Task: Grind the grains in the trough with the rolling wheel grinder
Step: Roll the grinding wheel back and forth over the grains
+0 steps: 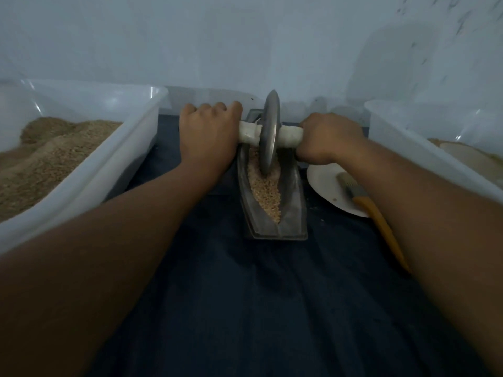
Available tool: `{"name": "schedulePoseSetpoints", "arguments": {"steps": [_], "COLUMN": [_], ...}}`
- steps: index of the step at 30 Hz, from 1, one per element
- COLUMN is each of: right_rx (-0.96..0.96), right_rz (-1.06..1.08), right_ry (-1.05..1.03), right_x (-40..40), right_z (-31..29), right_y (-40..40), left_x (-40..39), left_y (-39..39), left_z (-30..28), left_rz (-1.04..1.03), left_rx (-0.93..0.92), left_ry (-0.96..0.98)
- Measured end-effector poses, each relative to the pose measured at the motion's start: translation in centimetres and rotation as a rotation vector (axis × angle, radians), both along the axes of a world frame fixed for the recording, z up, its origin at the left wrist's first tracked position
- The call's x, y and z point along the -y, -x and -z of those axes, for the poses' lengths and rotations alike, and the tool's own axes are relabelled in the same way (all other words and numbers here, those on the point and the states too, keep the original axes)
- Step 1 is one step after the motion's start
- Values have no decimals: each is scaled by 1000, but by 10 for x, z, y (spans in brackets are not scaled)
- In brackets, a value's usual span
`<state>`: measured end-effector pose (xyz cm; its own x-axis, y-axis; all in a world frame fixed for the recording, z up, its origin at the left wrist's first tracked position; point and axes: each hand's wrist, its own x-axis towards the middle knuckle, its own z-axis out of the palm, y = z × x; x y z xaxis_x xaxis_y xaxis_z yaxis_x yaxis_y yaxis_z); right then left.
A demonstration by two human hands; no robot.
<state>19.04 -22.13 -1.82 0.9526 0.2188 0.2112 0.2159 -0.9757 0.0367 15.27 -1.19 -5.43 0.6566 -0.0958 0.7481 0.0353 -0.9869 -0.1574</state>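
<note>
Both your hands grip the wheel grinder, its disc standing in the grain trough.

Your left hand (209, 134) and right hand (325, 140) curl round the white axle handle (290, 136) either side of the upright metal wheel (269, 131). The wheel's rim sits in the grains (265, 191) in the dark boat-shaped trough (292, 210) at 12 o'clock. A bin of ground meal (89, 180) lies at 9 o'clock; a brush (373, 210) rests on a white plate (325, 189) at 2 o'clock.

The picture is dim, bluish and a bit blurry. The edges bend outward. Shadows are soft.
</note>
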Motion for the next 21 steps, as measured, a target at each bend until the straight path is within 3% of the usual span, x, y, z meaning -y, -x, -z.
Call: {"name": "schedulePoseSetpoints", "arguments": {"steps": [12, 21], "right_rx": [454, 603], "right_rz": [-4, -19], "right_ry": [-88, -134], "right_x": [3, 1], "right_z": [35, 47], "right_y": [37, 66], "left_x": [5, 6], "left_y": [31, 57], "left_z": [8, 14], "left_rz": [-26, 11], "left_rx": [32, 113], "left_ry": [-15, 7]}}
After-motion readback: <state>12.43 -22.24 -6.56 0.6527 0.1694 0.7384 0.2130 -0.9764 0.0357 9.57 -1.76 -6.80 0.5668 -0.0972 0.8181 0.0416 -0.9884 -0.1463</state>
